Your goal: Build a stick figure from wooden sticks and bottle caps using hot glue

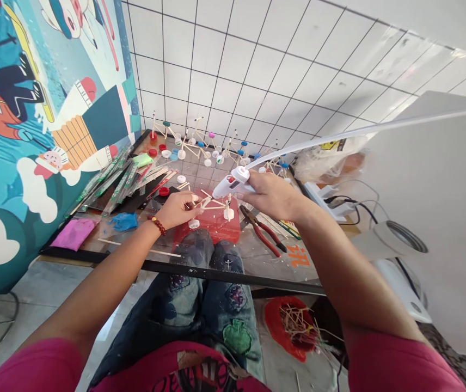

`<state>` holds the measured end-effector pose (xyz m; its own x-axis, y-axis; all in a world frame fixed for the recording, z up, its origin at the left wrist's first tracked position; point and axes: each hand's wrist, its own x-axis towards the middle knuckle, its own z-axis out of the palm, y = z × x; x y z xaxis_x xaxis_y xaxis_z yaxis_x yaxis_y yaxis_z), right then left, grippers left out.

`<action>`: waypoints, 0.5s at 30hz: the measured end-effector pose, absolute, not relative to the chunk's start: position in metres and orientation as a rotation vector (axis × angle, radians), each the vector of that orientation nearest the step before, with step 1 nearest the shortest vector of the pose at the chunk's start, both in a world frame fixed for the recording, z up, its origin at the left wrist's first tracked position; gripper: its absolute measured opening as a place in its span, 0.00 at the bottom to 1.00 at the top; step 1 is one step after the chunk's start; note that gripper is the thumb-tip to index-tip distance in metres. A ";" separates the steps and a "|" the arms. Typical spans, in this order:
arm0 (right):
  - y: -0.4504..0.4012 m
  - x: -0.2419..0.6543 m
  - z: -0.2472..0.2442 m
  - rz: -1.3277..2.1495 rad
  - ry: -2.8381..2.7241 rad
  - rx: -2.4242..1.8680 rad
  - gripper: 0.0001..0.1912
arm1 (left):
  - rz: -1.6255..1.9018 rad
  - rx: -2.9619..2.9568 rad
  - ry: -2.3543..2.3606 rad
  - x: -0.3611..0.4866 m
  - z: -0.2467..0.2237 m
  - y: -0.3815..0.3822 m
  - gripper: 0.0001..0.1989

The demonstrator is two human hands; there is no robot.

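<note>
Pinching stick model (218,206) btwn L fingers (192,199), white glue gun (227,186) w/in curled R fingers (254,195)

Glossy white tile wall (257,71) — matt pink cloth sleeves (39,367).

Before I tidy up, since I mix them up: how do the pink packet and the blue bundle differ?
The pink packet is larger and fairly flat; the blue bundle is smaller and crumpled. The pink packet lies farther left than the blue bundle. Both lie on the table.

Both arms forward, hands (182,209) close together — fingers seemingly curled.
</note>
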<state>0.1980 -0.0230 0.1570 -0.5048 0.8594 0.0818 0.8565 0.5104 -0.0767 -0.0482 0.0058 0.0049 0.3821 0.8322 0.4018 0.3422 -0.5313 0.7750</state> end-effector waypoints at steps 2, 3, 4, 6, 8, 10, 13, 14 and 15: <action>-0.023 0.196 0.157 0.012 -2.619 -1.533 0.12 | 1.071 2.058 1.015 -0.048 0.005 0.006 0.11; -0.023 0.196 0.157 -0.002 -2.610 -1.545 0.12 | 1.069 2.056 1.018 -0.048 0.005 0.005 0.11; -0.023 0.195 0.156 -0.012 -2.601 -1.556 0.12 | 1.066 2.052 1.019 -0.048 0.006 0.005 0.11; -0.022 0.194 0.155 -0.011 -2.581 -1.576 0.12 | 1.063 2.041 1.016 -0.048 0.006 0.005 0.12; -0.020 0.193 0.155 0.020 -2.557 -1.590 0.13 | 1.069 2.035 1.011 -0.047 0.006 0.005 0.12; -0.019 0.193 0.156 0.074 -2.538 -1.601 0.13 | 1.079 2.038 1.003 -0.047 0.006 0.005 0.11; -0.018 0.196 0.160 0.190 -2.530 -1.599 0.13 | 1.090 2.044 0.996 -0.048 0.005 0.006 0.10; -0.018 0.197 0.161 0.230 -2.527 -1.589 0.12 | 1.090 2.044 0.993 -0.048 0.004 0.006 0.11; -0.017 0.198 0.162 0.267 -2.521 -1.574 0.12 | 1.087 2.044 0.991 -0.048 0.004 0.006 0.11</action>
<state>0.1984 -0.0172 0.1625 -0.4347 0.8998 0.0388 0.8717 0.4312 -0.2329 -0.0480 0.0060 0.0039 0.3815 0.8308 0.4052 0.3269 -0.5313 0.7816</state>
